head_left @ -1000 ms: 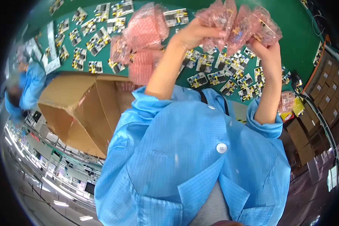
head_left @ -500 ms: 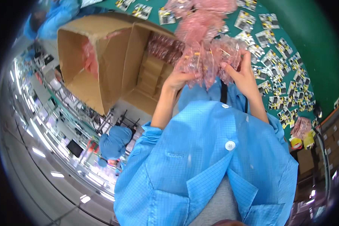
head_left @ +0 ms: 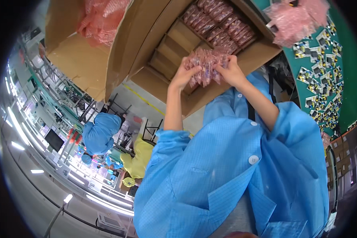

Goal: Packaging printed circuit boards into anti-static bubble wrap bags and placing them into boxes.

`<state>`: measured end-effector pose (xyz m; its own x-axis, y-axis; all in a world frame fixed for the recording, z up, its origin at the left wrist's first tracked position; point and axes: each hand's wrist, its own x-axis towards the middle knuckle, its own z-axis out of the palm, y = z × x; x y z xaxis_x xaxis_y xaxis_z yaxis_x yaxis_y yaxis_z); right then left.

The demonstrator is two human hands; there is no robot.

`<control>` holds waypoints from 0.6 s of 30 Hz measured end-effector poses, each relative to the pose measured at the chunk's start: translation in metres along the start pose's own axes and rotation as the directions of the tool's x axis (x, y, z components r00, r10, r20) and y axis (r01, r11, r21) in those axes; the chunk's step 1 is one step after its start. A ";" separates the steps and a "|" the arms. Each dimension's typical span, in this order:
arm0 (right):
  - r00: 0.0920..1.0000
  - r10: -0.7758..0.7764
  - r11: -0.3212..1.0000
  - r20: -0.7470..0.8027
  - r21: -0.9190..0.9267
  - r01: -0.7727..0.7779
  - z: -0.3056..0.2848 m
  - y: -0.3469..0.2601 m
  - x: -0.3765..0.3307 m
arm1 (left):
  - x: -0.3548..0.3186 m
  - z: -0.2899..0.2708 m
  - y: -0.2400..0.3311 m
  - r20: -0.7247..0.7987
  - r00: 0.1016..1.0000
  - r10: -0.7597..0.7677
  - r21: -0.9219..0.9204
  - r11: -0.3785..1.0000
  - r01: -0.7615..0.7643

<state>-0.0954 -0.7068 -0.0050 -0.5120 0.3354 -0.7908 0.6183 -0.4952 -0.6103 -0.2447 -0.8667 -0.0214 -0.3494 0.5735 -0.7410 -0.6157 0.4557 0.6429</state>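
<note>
We are holding a row of pink-wrapped packs (head_left: 205, 65) between our left hand (head_left: 182, 75) and right hand (head_left: 233, 73), both partly curled onto its ends; its long axis is running hand to hand, brown dividers (head_left: 173, 47) lying beyond the left, stacked pink bundles (head_left: 218, 24) beyond the right

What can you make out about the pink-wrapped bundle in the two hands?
The pink-wrapped bundle looks like several packets side by side, in crinkled, translucent, shiny wrapping that resembles plastic bubble wrap; the contents are too blurred to identify. The left hand grips one end and the right hand the other. It is over the near part of the open cardboard box; whether it touches the box cannot be told.
</note>
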 end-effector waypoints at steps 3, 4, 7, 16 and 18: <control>0.956 0.263 0.919 0.130 0.266 -0.289 0.039 0.052 0.071 | 0.047 -0.058 -0.025 0.043 0.982 -0.182 0.131 0.976 0.175; 0.914 0.352 0.835 0.204 0.372 -0.405 0.041 0.081 0.092 | 0.064 -0.058 -0.035 0.070 0.977 -0.204 0.127 0.973 0.194; 0.872 0.487 0.756 -0.043 0.520 -0.397 0.061 0.124 0.120 | 0.111 -0.058 -0.059 0.078 0.996 -0.036 0.363 0.932 0.005; 0.727 0.482 0.858 -0.490 0.431 -0.278 0.074 0.214 0.128 | 0.147 -0.048 -0.110 0.151 0.964 -0.219 0.791 0.611 0.015; 0.712 0.441 0.895 -0.547 0.325 -0.305 0.067 0.229 0.140 | 0.149 -0.036 -0.104 0.156 0.980 -0.123 0.848 0.525 -0.069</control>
<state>-0.0655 -0.8272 -0.2525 0.2344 0.4582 -0.8574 0.5159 -0.8061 -0.2898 -0.2580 -0.8526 -0.2059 -0.1566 0.6118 -0.7753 0.3003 0.7774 0.5528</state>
